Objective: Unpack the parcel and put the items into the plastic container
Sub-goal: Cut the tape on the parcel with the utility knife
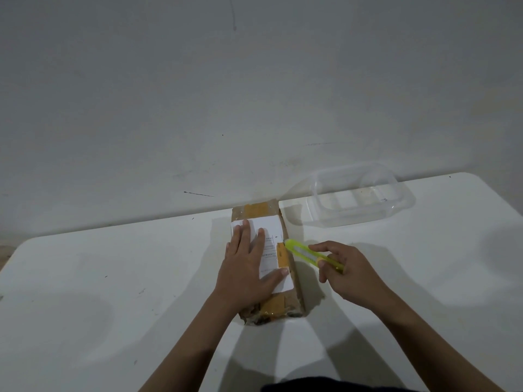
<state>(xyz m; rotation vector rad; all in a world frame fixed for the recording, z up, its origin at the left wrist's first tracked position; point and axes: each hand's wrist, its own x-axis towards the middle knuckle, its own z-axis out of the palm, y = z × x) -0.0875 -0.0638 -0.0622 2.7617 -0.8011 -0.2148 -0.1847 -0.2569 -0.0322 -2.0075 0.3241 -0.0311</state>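
Note:
A brown cardboard parcel (285,295) with yellow tape and a white label lies lengthwise in the middle of the white table (113,278). My left hand (249,267) rests flat on its top, fingers spread over the label. My right hand (348,273) grips a yellow-green box cutter (305,251), whose tip touches the parcel's right upper edge. A clear plastic container (360,193) stands open at the table's far right, with nothing visible inside it.
The table's far edge runs just behind the parcel, against a bare grey wall (198,94). Its left corner is rounded. A dark piece of clothing (325,386) shows at the bottom edge.

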